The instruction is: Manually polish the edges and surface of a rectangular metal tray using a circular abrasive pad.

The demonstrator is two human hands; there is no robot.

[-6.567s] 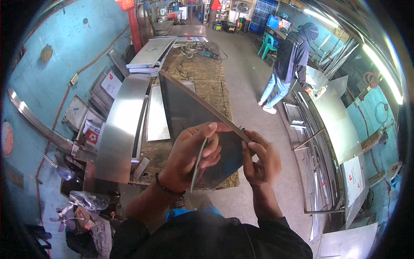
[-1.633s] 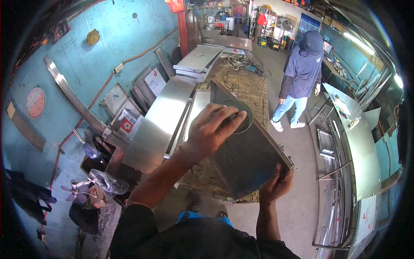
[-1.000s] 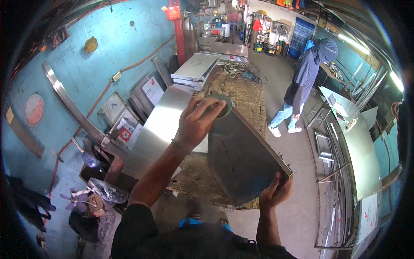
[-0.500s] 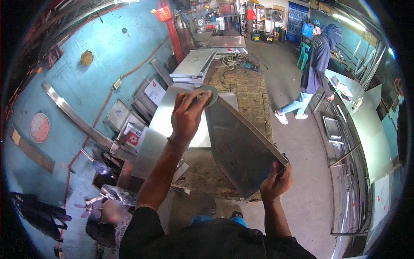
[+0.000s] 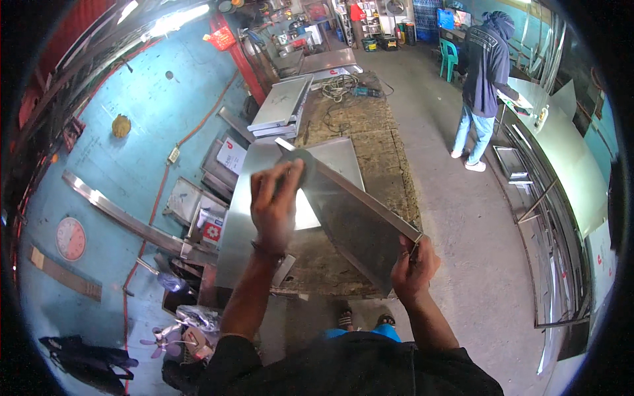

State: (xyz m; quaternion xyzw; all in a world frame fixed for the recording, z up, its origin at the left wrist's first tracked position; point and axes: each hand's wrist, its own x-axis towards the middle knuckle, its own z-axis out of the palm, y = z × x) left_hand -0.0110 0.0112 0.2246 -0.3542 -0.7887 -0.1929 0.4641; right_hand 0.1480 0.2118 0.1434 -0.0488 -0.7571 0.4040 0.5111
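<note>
With fingers closed, my left hand (image 5: 274, 208) holds a flat round grey disc (image 5: 305, 173), like an abrasive disc, against the upper end of a metal panel. This grey sheet-metal panel (image 5: 360, 228) has a narrow folded rim and is tilted above the workbench (image 5: 310, 261). At the panel's lower right corner, my right hand (image 5: 416, 267) grips the rim, thumb on the near side. Beneath the panel, a shiny metal sheet (image 5: 247, 218) and a shallow metal tray (image 5: 347, 162) lie on the bench.
Stacked metal trays (image 5: 281, 105), a cable coil (image 5: 340, 86) and a teal power tool (image 5: 366, 92) sit farther up the bench. A person (image 5: 485, 79) stands at the right-hand table (image 5: 568, 158). Metal strips lean along the blue left wall (image 5: 152, 119).
My left hand and the disc have shifted left and down, with the panel's upper end now showing past the disc. The person on the right has turned to the side table.
</note>
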